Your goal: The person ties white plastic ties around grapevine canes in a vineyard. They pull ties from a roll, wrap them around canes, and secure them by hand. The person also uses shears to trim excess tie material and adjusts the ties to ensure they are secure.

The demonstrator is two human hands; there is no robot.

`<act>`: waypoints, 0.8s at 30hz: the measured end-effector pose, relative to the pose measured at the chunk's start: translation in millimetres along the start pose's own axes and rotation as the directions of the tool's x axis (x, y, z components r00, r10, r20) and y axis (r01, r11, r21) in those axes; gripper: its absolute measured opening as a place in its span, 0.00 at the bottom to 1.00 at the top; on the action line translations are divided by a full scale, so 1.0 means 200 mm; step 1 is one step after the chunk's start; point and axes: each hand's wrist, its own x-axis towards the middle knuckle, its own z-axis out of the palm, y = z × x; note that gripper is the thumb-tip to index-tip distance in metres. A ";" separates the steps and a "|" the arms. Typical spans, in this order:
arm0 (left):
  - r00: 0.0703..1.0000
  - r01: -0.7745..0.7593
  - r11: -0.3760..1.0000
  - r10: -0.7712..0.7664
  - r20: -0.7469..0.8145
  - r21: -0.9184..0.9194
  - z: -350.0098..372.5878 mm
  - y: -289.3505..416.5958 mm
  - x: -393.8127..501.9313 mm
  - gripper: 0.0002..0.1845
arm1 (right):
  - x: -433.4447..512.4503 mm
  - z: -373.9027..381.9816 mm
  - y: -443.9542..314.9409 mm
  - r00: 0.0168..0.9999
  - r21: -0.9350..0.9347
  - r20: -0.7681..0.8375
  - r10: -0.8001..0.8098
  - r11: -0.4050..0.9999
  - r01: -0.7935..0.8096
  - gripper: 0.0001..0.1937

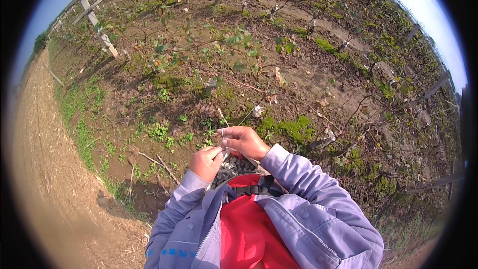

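Observation:
Close together in front of my waist, my left hand (pixel 205 163) and my right hand (pixel 245 142) pinch a thin pale strand (pixel 223 133) between thumbs and fingers. Just beyond the fingertips stands a slim light stick (pixel 223 116); whether the strand goes around it I cannot tell. A thin green stem (pixel 249 116) slants up from behind my right hand. Under both hands, an open pouch at my waist holds many small grey curled pieces (pixel 236 168), partly hidden by the hands. A black buckle strap (pixel 248 190) crosses my red shirt.
Sparse grapevine-like plants (pixel 239 43) spread ahead, with white wrappings (pixel 257 111) on some stems. Posts with crosspieces (pixel 91 16) rise at the upper left. Dry branches (pixel 160 164) lie left of my hands. A straw-covered path (pixel 48 138) runs along the left.

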 end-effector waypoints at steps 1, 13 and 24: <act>0.999 -0.025 1.000 0.025 -0.032 0.008 -0.01 0.01 0.00 0.09 | 0.00 0.00 0.01 0.997 -0.252 -0.052 -0.060 0.967 0.045 0.20; 0.990 -0.107 0.977 0.121 0.068 -0.186 -0.04 -0.10 0.00 0.06 | -0.11 -0.13 0.05 0.773 -0.028 0.568 0.282 0.946 -0.324 0.20; 0.960 -0.218 0.976 0.217 0.179 -0.016 0.02 -0.03 -0.03 0.09 | -0.15 -0.11 -0.03 0.931 -0.873 -0.029 -0.364 0.463 0.154 0.15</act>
